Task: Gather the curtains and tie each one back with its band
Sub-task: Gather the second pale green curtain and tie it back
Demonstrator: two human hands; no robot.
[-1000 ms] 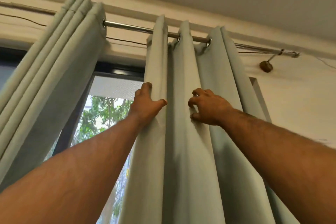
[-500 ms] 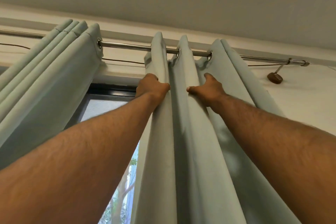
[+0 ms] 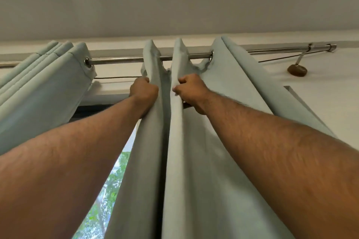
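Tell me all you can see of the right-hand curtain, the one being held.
The curtain is pale grey-green, of thick, matte cloth. It hangs in deep upright folds from a shiny metal rod, which passes through a ring in its top hem. The left hand grips its leftmost fold just below the rod, and the right hand pinches the next fold beside it. Its top edge is crumpled between the folds. No band shows on it.
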